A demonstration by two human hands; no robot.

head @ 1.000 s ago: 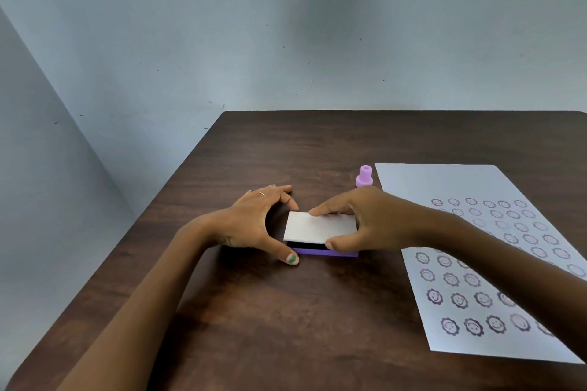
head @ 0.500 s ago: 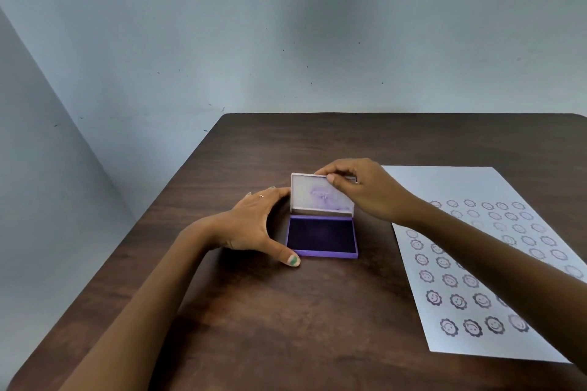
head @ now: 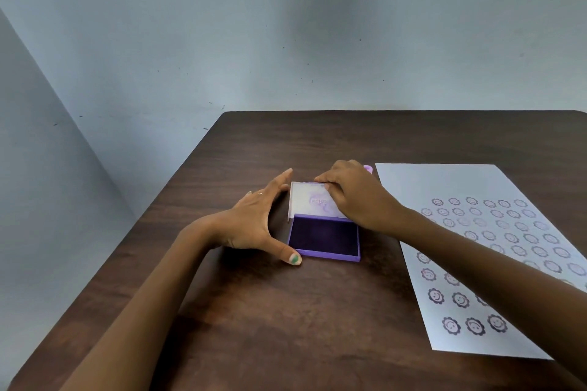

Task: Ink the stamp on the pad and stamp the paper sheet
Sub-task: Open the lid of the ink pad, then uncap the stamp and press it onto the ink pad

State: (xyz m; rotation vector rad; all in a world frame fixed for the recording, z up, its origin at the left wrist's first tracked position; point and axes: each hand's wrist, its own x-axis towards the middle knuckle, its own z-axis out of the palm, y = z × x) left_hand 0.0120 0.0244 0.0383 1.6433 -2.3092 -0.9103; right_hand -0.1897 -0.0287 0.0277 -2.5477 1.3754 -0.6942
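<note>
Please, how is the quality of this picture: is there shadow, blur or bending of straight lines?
Head view: soft, even light, no glare; a broad dim shadow on the wall; the table edges splay outward from the wide-angle lens; the left hand, ink pad and near stamped marks on the paper sheet look sharp, the farther marks fainter.

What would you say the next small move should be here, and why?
Probably the right hand should let go of the lid and reach for the stamp behind it: the ink pad lies open, steadied by the left hand.
</note>
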